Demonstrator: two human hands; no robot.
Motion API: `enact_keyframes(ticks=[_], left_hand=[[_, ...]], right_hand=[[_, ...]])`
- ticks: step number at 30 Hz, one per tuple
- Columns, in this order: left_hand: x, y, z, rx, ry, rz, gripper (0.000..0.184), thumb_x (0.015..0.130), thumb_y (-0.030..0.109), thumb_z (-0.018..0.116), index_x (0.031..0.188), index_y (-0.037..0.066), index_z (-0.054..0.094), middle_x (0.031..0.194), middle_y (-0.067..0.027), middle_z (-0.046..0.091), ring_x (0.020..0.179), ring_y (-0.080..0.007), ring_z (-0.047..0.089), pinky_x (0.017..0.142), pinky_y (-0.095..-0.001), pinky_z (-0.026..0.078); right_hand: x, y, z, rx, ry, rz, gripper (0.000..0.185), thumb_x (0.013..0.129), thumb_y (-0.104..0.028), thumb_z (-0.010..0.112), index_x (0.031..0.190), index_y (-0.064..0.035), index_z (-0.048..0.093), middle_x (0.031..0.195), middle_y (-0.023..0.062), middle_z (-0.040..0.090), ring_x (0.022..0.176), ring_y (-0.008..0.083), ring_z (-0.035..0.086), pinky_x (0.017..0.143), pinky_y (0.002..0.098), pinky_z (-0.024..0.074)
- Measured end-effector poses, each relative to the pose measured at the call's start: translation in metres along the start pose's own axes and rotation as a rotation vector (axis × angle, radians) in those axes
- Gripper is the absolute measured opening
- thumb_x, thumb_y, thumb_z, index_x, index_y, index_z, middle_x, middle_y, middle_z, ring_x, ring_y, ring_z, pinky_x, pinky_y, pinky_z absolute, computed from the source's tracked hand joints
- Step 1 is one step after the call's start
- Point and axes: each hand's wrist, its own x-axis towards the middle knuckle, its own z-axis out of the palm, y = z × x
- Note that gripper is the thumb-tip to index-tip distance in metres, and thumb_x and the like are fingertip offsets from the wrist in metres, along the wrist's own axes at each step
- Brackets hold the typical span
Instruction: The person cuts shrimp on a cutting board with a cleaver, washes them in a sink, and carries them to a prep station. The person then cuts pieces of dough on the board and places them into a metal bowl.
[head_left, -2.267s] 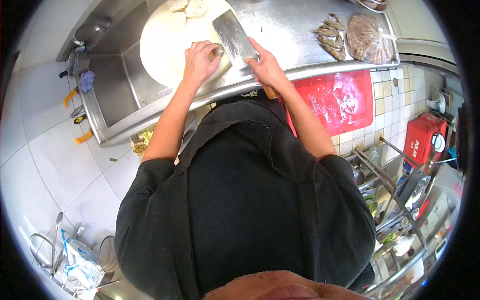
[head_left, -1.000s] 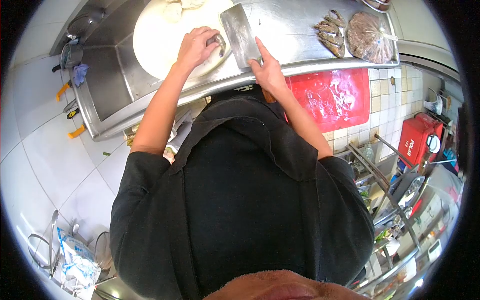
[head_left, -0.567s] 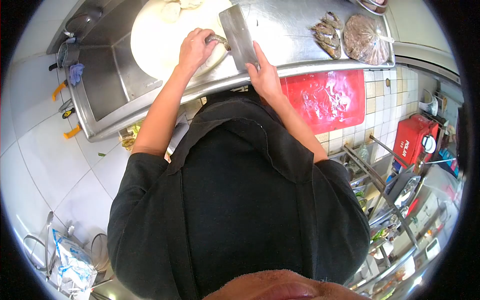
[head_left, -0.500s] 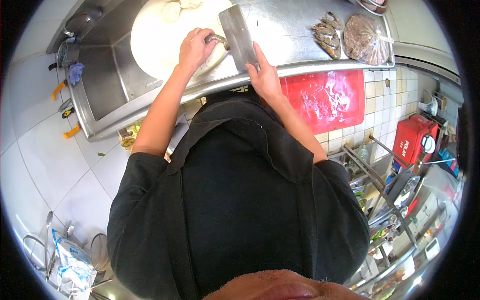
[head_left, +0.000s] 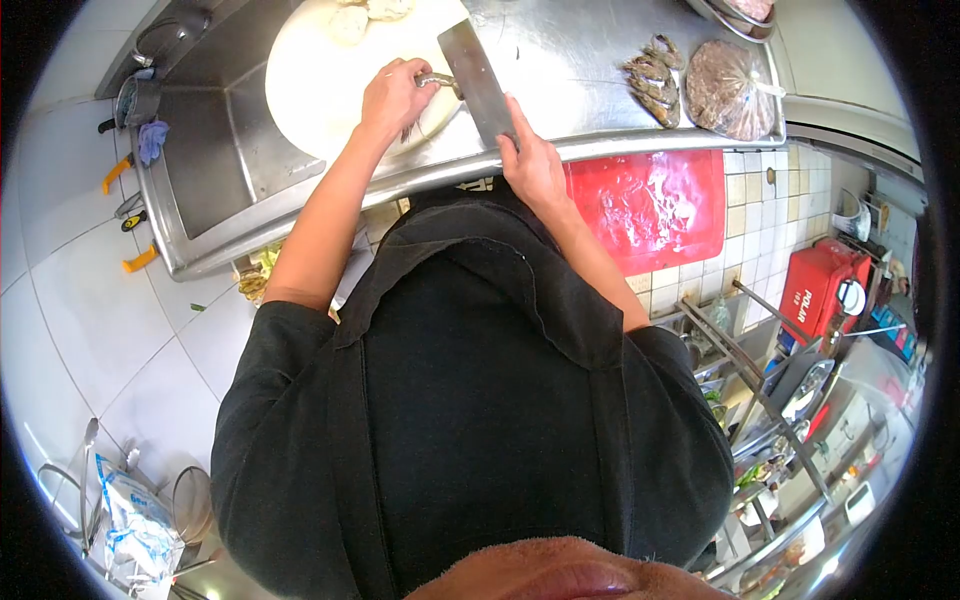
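Observation:
My left hand [head_left: 396, 98] pinches a grey shrimp [head_left: 436, 79] over the round white cutting board [head_left: 310, 90]. The shrimp's far end reaches the cleaver's blade; whether they touch I cannot tell. My right hand [head_left: 533, 165] is wrapped round the lower end of the cleaver [head_left: 474, 82], whose wide blade slants up and left at the board's right edge. Pale lumps [head_left: 350, 22] lie at the top of the board. Farther right on the steel counter [head_left: 570, 60], a pile of dark shrimp [head_left: 655, 85] sits beside a tied plastic bag [head_left: 730, 90] of brownish contents.
A steel sink [head_left: 190, 160] lies left of the board. Below the counter's front edge is a red lid or tray [head_left: 650, 212]. Orange-handled tools [head_left: 140, 258] hang at the sink's left side. A metal rack [head_left: 745, 370] and a red cooler [head_left: 822, 285] stand at the right.
The shrimp has turned from pointing down to lying nearly level, toward the blade. The cleaver blade has tilted and looks darker, and my right hand sits slightly lower.

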Motion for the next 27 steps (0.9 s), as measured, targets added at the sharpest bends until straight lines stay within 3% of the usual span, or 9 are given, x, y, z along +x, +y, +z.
enact_keyframes(ticks=[7,13,22,27], left_hand=[[0.0,-0.003,-0.002,0.021,0.049,0.111,0.028,0.087,0.026,0.074,0.108,0.008,0.076,0.099,-0.0168,0.071,0.095,-0.0334,0.068,0.086,-0.043,0.052],[-0.003,0.003,-0.001,0.01,0.08,0.069,0.029,0.086,0.024,0.074,0.108,0.004,0.076,0.102,-0.0182,0.072,0.097,-0.0341,0.068,0.088,-0.0429,0.052],[-0.007,-0.004,0.006,-0.049,0.106,0.01,0.028,0.085,0.019,0.074,0.106,0.002,0.076,0.105,-0.0201,0.072,0.1,-0.0355,0.068,0.091,-0.043,0.052],[-0.007,-0.009,0.004,-0.094,0.088,0.028,0.026,0.084,0.018,0.073,0.105,0.002,0.075,0.104,-0.021,0.071,0.099,-0.0356,0.068,0.089,-0.043,0.053]], right_hand=[[0.008,-0.024,-0.019,-0.2,-0.056,-0.004,0.069,0.095,-0.017,0.06,0.158,-0.0212,0.033,0.086,0.0216,0.071,0.076,0.0409,0.07,0.072,0.0534,0.0555],[0.021,-0.049,-0.029,-0.309,-0.156,0.002,0.068,0.094,-0.013,0.054,0.158,-0.0216,0.033,0.087,0.0225,0.071,0.082,0.0428,0.069,0.078,0.053,0.0542],[0.026,-0.066,-0.022,-0.441,-0.217,-0.056,0.072,0.091,-0.009,0.054,0.159,-0.0184,0.033,0.082,0.0183,0.071,0.078,0.0371,0.071,0.075,0.0508,0.0567],[0.031,-0.039,-0.036,-0.296,-0.185,0.014,0.071,0.093,-0.012,0.055,0.16,-0.0232,0.031,0.085,0.024,0.071,0.083,0.043,0.07,0.079,0.0539,0.0541]])
